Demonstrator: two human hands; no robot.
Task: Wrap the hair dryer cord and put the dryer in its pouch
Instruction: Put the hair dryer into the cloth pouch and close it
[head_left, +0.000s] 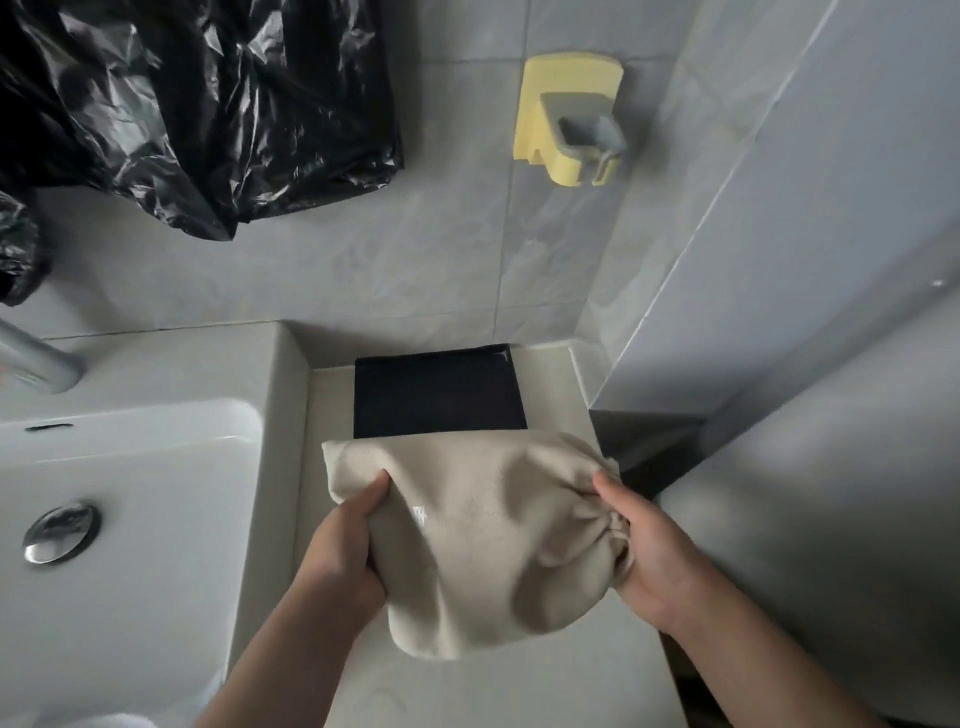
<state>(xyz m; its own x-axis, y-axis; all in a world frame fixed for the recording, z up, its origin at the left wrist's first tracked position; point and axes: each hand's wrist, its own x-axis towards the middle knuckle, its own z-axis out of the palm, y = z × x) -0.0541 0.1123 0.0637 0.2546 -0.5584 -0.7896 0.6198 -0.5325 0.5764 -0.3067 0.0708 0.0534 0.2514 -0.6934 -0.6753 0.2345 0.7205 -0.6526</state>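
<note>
A beige cloth pouch (478, 530) bulges full above the counter, held between both hands. My left hand (343, 545) grips its left side, thumb on top of the fabric. At the right end the pouch's mouth is gathered into puckers, and my right hand (654, 551) holds that gathered end. The hair dryer and its cord are hidden; nothing of them shows outside the pouch.
A black tray (436, 395) lies on the pale counter (519, 691) just behind the pouch. A white sink (130, 493) with a chrome drain is on the left. On the tiled wall hang a yellow-and-grey holder (571, 119) and a black plastic bag (197, 104).
</note>
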